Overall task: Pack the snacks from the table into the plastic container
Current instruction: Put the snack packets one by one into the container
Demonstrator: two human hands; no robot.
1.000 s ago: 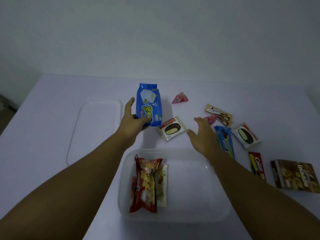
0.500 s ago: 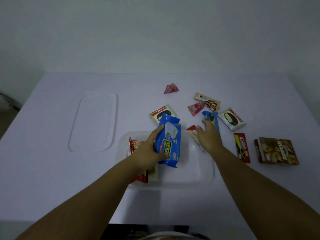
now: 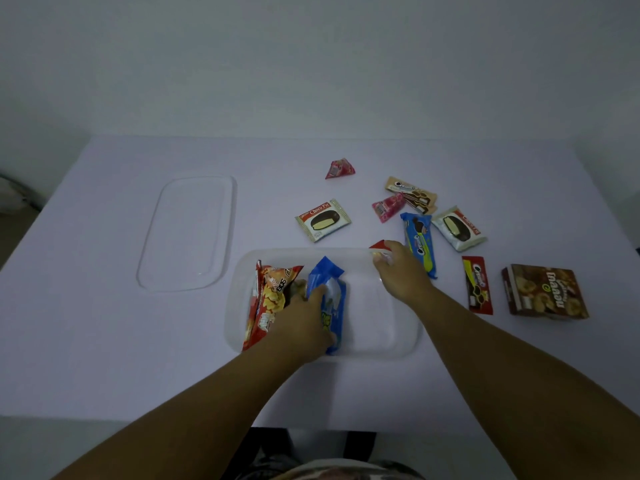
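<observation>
Five fingers (image 3: 317,292) seemingly around blue packet (image 3: 330,306)

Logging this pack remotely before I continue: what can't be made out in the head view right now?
- Head view: the pale packet between the red snack bag and blue packet is mostly hidden by them and the left hand.
- The small red packet at the container rim is mostly covered by the right hand.
- Brown box print is too small.

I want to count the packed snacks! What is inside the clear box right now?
Inside the plastic container: a red snack bag and a blue packet that the left hand grips. Something pale sits between them, mostly hidden.
</observation>
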